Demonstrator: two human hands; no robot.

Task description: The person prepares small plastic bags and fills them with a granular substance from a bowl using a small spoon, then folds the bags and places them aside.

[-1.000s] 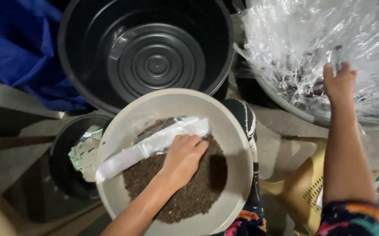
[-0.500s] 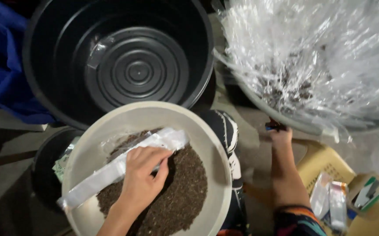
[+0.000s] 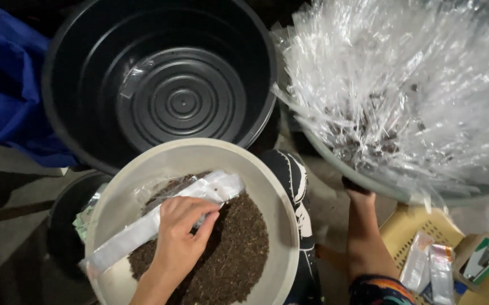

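A beige round basin [image 3: 278, 209] in front of me holds dark brown granular material [image 3: 238, 254]. My left hand [image 3: 179, 234] rests in it, fingers closed on a long narrow clear plastic bag [image 3: 143, 229] that lies across the heap. My right hand [image 3: 360, 195] reaches under the rim of a grey basin [image 3: 363, 181] at the right, its fingers hidden beneath the rim. That basin is heaped with several clear plastic bags [image 3: 408, 90].
A large empty black tub [image 3: 159, 79] stands behind the beige basin. Blue cloth [image 3: 4, 85] lies at the far left. A small dark container [image 3: 66, 223] sits left of the basin. A yellow basket [image 3: 419, 231] with small packets and a box [image 3: 484, 262] is at lower right.
My right hand came down from the pile of clear bags to the underside of the grey basin's rim. My left hand stayed on the long bag in the beige basin.
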